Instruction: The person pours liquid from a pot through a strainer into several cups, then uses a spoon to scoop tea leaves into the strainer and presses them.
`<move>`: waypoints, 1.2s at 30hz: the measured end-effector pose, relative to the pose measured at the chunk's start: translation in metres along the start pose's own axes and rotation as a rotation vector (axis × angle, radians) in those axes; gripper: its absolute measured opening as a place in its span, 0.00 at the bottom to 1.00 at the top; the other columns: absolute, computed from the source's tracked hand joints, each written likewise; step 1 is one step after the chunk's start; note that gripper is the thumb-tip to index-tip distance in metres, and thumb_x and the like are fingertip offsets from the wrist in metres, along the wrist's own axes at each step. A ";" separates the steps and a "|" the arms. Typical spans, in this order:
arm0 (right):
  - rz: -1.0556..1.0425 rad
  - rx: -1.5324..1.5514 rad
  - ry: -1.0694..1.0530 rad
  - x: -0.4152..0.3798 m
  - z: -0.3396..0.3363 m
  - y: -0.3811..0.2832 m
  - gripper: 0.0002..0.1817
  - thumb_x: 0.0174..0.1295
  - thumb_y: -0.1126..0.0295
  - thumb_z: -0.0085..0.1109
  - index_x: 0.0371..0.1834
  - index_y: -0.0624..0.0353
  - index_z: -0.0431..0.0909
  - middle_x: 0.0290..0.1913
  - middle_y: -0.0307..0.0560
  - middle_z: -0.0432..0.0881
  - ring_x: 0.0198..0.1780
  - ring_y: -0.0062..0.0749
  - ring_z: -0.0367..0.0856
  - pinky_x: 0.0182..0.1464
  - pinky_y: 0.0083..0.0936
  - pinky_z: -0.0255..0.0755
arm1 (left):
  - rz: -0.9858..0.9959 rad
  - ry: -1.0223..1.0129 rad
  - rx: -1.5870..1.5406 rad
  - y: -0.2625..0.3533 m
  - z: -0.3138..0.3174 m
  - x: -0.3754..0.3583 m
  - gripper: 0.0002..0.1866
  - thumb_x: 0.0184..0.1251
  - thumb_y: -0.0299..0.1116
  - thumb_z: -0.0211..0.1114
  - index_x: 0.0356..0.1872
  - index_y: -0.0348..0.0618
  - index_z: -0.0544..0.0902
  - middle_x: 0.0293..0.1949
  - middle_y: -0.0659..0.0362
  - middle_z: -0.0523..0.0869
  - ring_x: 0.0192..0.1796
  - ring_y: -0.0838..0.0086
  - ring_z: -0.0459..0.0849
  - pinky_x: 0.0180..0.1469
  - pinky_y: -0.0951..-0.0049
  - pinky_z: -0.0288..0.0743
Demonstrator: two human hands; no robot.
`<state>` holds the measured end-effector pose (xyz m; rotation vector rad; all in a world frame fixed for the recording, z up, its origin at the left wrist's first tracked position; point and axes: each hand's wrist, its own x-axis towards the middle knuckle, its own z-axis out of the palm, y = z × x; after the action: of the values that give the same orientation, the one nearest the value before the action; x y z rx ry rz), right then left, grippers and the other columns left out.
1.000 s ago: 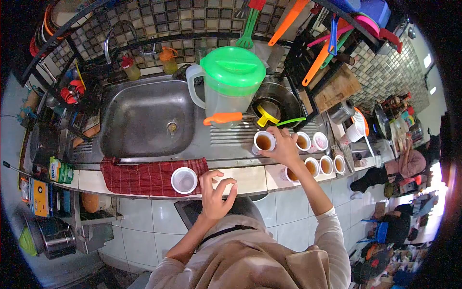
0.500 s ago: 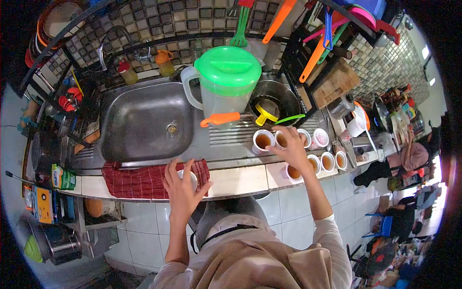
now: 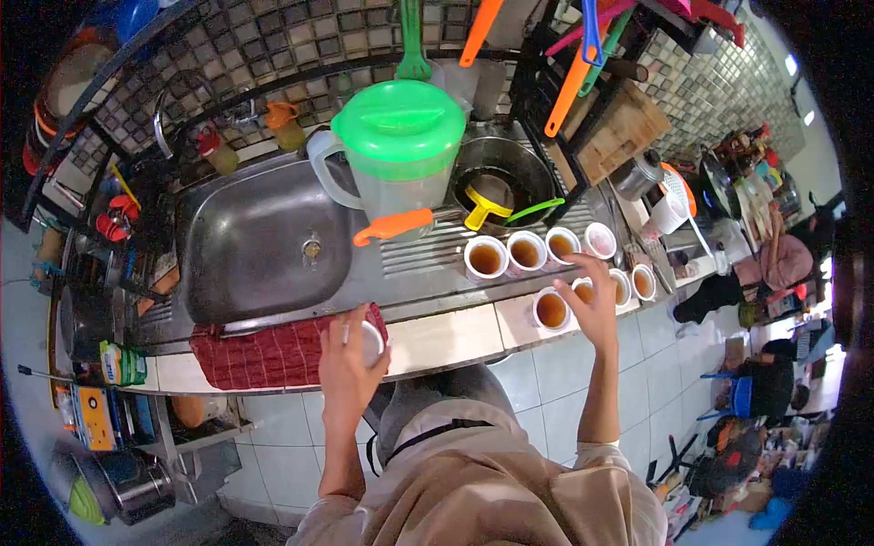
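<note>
My left hand [image 3: 346, 364] grips an empty white plastic cup [image 3: 370, 341] over the red checked cloth [image 3: 259, 355] at the counter's front edge. My right hand [image 3: 594, 305] hovers with fingers spread over a row of filled cups, partly covering one cup [image 3: 583, 289]; it holds nothing. Beside it stands a cup of brown drink [image 3: 551, 309]. Behind are more filled cups [image 3: 485, 257], [image 3: 526, 250], [image 3: 562, 244] on the drainer, and a pink-filled cup [image 3: 601, 239].
A clear jug with a green lid [image 3: 396, 150] stands beside the steel sink [image 3: 259, 241]. A pot with yellow and green utensils [image 3: 496, 191] sits behind the cups. Utensils hang above a wooden board [image 3: 624, 132]. Another person [image 3: 774, 264] sits at the far right.
My left hand closed on the empty white cup and tilted it up off the cloth. My right hand left the cups on the drainer and moved right, over the front row.
</note>
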<state>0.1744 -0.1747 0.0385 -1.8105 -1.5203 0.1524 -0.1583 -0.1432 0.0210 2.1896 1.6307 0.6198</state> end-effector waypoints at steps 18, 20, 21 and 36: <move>0.060 0.147 -0.086 -0.023 0.009 -0.001 0.16 0.47 0.65 0.62 0.41 0.55 0.75 0.38 0.44 0.75 0.42 0.37 0.68 0.50 0.30 0.56 | 0.348 -0.336 -0.083 0.079 0.074 0.017 0.35 0.43 0.39 0.69 0.57 0.47 0.67 0.52 0.51 0.67 0.55 0.56 0.66 0.50 0.58 0.67; 0.054 0.123 -0.066 -0.024 0.009 -0.005 0.16 0.47 0.68 0.62 0.40 0.56 0.75 0.40 0.43 0.75 0.40 0.35 0.68 0.46 0.28 0.60 | 0.368 -0.315 -0.067 0.079 0.074 0.017 0.34 0.44 0.40 0.68 0.56 0.47 0.67 0.53 0.51 0.66 0.56 0.56 0.65 0.51 0.57 0.64; 0.041 0.100 -0.053 -0.025 0.008 -0.006 0.16 0.46 0.70 0.62 0.40 0.58 0.75 0.42 0.43 0.76 0.39 0.34 0.68 0.43 0.27 0.64 | 0.381 -0.289 -0.051 0.079 0.074 0.017 0.33 0.46 0.41 0.67 0.56 0.46 0.68 0.54 0.50 0.65 0.56 0.55 0.64 0.52 0.57 0.62; -0.190 -0.101 -0.145 0.013 0.012 -0.026 0.22 0.48 0.59 0.60 0.48 0.50 0.70 0.42 0.42 0.73 0.45 0.37 0.68 0.44 0.33 0.55 | 0.358 -0.003 -0.318 0.068 0.038 0.043 0.17 0.47 0.33 0.67 0.40 0.42 0.78 0.44 0.53 0.73 0.50 0.59 0.71 0.50 0.64 0.66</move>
<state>0.1507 -0.1574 0.0501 -1.7526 -1.8223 0.1191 -0.0727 -0.1216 0.0295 2.2449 1.0520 0.9028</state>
